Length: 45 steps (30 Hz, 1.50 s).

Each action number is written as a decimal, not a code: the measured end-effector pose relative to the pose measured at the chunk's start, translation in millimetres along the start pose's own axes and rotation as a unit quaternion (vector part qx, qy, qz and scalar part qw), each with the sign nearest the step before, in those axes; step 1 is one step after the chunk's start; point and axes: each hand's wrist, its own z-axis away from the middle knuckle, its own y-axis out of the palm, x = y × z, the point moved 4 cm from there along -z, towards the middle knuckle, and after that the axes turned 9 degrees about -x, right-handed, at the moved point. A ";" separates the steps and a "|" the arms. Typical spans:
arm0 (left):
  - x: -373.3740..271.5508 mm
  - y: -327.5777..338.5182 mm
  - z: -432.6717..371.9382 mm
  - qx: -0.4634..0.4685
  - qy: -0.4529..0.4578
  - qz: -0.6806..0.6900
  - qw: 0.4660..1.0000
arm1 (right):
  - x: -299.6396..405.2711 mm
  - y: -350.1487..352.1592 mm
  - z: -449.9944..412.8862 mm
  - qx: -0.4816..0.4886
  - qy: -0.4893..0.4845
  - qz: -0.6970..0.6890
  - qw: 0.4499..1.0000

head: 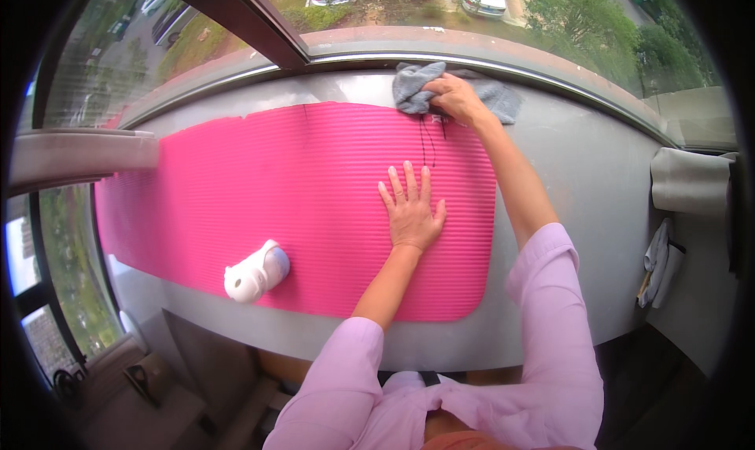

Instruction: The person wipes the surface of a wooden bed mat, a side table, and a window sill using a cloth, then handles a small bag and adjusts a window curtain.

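A bright pink ribbed foam mat [330,214] lies along a grey windowsill slab. My left hand [412,217] rests palm down on it, fingers spread, holding nothing. Farther away, my right hand [451,96] grips a bunched grey cloth [416,87] at the mat's far edge, close to the window frame. Part of the cloth spreads out to the right behind my hand and wrist. Thin dark cords [423,140] trail over the mat just below the cloth. Left of my left hand, a white bottle with a trigger-like top [256,273] is on the mat near its front edge.
The window frame [354,61] borders the grey sill [560,173] at the back. A pale padded piece or curtain [82,158] reaches over the mat's left end. At right are a grey rolled fabric [690,182] and hanging cloths [657,267].
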 end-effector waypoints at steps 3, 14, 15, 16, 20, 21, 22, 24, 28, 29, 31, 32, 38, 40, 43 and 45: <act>-10.1 1.6 -4.4 -0.003 0.015 0.000 1.000 | 28.4 75.4 -30.2 0.018 -0.099 0.092 0.991; -22.0 9.4 2.9 -0.041 0.031 -0.069 0.996 | -13.4 22.8 17.8 -0.041 -0.053 0.090 0.994; -20.4 9.7 3.6 -0.039 0.031 -0.068 0.996 | -31.1 4.1 28.7 -0.051 -0.035 0.083 0.995; -13.3 6.5 3.6 -0.047 0.024 -0.083 0.995 | -43.7 -16.0 38.4 -0.064 -0.022 0.075 0.995; -9.5 4.9 2.9 -0.050 0.022 -0.096 0.994 | -148.1 -129.2 119.0 -0.181 0.031 0.174 0.968; -8.2 3.9 2.1 -0.052 0.022 -0.097 0.994 | -176.1 -162.8 143.0 -0.200 0.044 0.213 0.955; -5.8 7.2 1.8 -0.051 0.023 -0.104 0.993 | -204.4 -193.7 168.5 -0.202 0.093 0.232 0.947; -7.7 9.8 1.2 -0.052 0.029 -0.108 0.992 | -255.8 -252.5 225.0 -0.206 0.208 0.320 0.901; -9.3 10.7 1.5 -0.056 0.043 -0.119 0.990 | -290.0 -310.9 297.2 -0.266 0.380 0.354 0.812; -12.0 8.8 -0.6 -0.063 0.047 -0.112 0.991 | -290.8 -309.0 304.2 -0.290 0.402 0.363 0.789; -17.0 8.5 -0.4 -0.062 0.066 -0.110 0.990 | -260.5 -282.1 301.3 -0.307 0.377 0.400 0.777; -16.9 10.6 -0.2 -0.068 0.065 -0.107 0.990 | -241.0 -260.0 300.6 -0.328 0.335 0.383 0.796; -2.3 18.7 8.3 -0.082 0.058 -0.127 0.987 | -34.1 -106.3 357.8 -0.188 0.138 0.140 0.962; -2.7 21.4 8.8 -0.081 0.065 -0.129 0.986 | 20.7 -66.2 411.6 -0.165 0.133 0.098 0.972; -3.7 19.2 8.5 -0.088 0.071 -0.146 0.983 | 68.0 -34.1 491.8 -0.148 0.126 0.053 0.980; -5.7 17.0 6.3 -0.082 0.064 -0.140 0.985 | 58.6 -49.9 519.4 -0.136 0.121 0.051 0.982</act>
